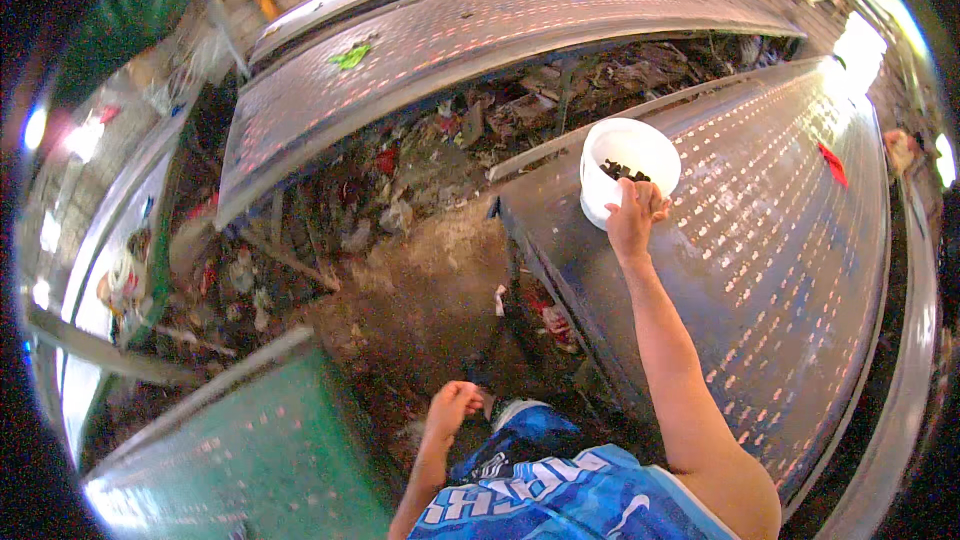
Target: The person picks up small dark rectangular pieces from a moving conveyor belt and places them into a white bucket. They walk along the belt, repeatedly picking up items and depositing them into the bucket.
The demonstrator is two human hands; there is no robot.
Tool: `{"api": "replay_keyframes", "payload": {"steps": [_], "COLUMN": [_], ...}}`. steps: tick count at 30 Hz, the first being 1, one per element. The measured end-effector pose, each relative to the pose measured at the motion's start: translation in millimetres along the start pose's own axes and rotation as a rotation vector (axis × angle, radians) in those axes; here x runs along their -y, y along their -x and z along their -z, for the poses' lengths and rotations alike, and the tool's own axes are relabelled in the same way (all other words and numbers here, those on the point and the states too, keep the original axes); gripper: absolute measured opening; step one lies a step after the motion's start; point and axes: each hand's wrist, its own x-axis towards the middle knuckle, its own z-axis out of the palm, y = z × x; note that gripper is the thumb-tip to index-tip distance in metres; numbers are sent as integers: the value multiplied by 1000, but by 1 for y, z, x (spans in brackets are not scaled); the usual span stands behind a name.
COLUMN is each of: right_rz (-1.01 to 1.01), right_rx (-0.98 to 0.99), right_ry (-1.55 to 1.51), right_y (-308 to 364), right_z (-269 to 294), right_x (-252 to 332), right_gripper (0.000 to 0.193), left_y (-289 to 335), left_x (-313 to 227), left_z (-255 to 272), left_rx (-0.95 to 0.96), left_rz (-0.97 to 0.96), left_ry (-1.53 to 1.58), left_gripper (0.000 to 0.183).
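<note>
smooth plastic bucket [596, 196], glossy table [770, 270]

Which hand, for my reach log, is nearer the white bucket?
Right. The right hand is at the white bucket, by its near rim; the left hand is farther off, lower left in view.

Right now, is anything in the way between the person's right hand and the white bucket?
Nothing visible is. The right hand is right at the near rim of the white bucket, though its grip is unclear. The small dark pieces lie inside, and the red scrap lies well off to the right.
</note>
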Motion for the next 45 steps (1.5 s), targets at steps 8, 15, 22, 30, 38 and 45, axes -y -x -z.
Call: {"api": "replay_keyframes", "payload": {"steps": [8, 15, 22, 30, 38, 45], "right_rz": [-128, -222, -294, -517, -560, -561], "right_rx": [-85, 13, 32, -65, 0, -16], "right_ry": [113, 227, 445, 648, 736, 792], "right_y": [-88, -96, -127, -176, -188, -219], "right_z": [-115, -116, -141, -195, -202, -219], "right_x": [30, 38, 66, 104, 107, 58], "right_gripper": [58, 64, 64, 46, 48, 46], "left_y": [-120, -274, -444, -650, -787, -782], "left_x": [-173, -224, -279, -504, -608, -595], "left_z": [36, 114, 142, 112, 69, 2], "left_rx": [383, 154, 433, 778, 972, 1151], "left_rz": [-274, 51, 135, -160, -284, -73], "left_ry": [-649, -177, -308, -578, -678, -676], "left_gripper": [31, 30, 26, 24, 23, 25]}}
